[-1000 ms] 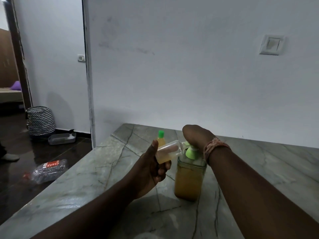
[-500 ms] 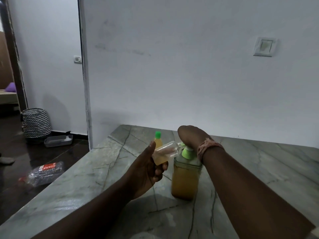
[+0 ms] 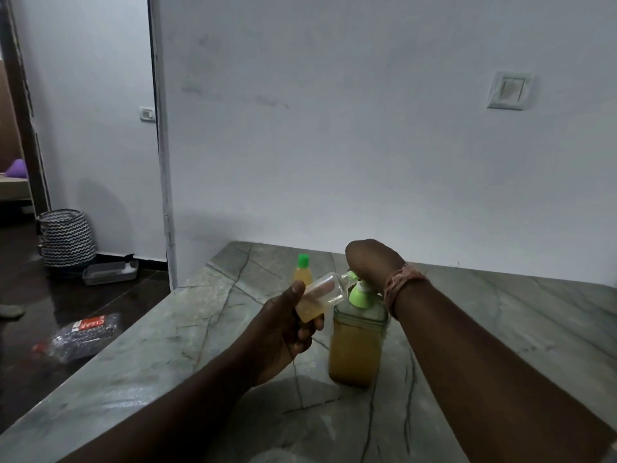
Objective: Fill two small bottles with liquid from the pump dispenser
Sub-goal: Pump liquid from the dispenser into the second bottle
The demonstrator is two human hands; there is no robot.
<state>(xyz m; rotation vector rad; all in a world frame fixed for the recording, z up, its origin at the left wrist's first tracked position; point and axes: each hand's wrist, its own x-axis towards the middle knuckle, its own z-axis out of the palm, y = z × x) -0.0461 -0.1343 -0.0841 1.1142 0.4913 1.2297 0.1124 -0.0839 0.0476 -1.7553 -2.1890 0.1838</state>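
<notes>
While our left hand (image 3: 283,325) kept its fingers (image 3: 309,329) clamped on the small clear plastic bottle (image 3: 319,297), tilted with its mouth at the spout, our right hand (image 3: 370,264) pressed closed over the green pump head of the amber-filled dispenser (image 3: 355,345) on the grey marble counter (image 3: 500,329). Second bottle roughly one-third full; the green-capped small bottle (image 3: 302,272) stood behind. Next: more strokes, mouth kept aligned.

surface (image 3: 500,329): grey-green veined stone, smooth, dull sheen
pump dispenser (image 3: 355,349): translucent plastic body, green plastic pump
small bottle (image 3: 320,295): clear glossy plastic
capped bottle (image 3: 302,272): plastic, green cap
floor (image 3: 83,312): dark, glossy
</notes>
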